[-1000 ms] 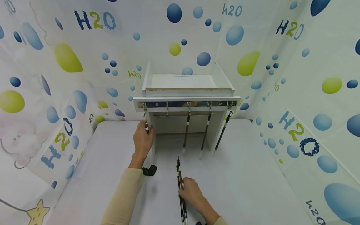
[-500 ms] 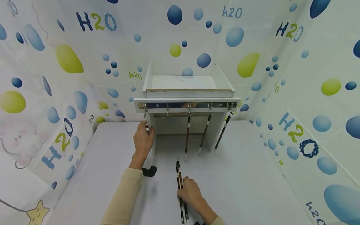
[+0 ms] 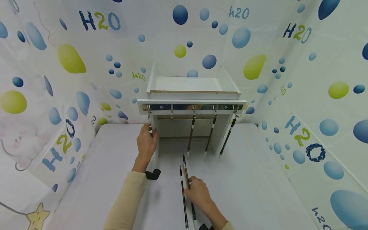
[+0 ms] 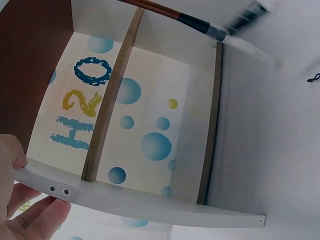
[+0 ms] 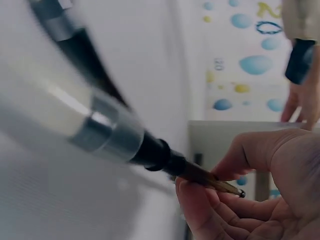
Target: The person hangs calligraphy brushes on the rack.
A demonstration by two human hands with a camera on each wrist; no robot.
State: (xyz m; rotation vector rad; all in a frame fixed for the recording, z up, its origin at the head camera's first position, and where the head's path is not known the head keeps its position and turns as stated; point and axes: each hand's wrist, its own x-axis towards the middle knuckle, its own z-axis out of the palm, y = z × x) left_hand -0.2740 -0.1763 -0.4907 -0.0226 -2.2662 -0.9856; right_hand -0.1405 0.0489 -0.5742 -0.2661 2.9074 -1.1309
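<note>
A white wooden rack (image 3: 191, 103) stands at the back of the table, with a row of metal hooks under its front bar. Three calligraphy brushes (image 3: 190, 137) hang from the hooks on the right. My left hand (image 3: 149, 133) grips the rack's left side panel (image 4: 135, 207), thumb and fingers (image 4: 30, 220) curled round its edge. Nearer to me, my right hand (image 3: 192, 187) pinches a brown-handled brush (image 3: 185, 166), its far end pointing at the rack. In the right wrist view the fingers (image 5: 235, 200) hold that brush (image 5: 145, 147) close up. A second brush (image 3: 182, 195) lies on the table beside it.
Two hooks (image 3: 171, 111) at the left of the bar carry nothing. A small black device (image 3: 152, 174) sits by my left wrist. Bubble-patterned sheets wall in the white table (image 3: 253, 179) on three sides. A hanging brush (image 4: 200, 22) crosses the top of the left wrist view.
My right hand has drawn one brush away from the pair and moved it forward toward the rack; the other brush stays on the table. The left hand has not moved.
</note>
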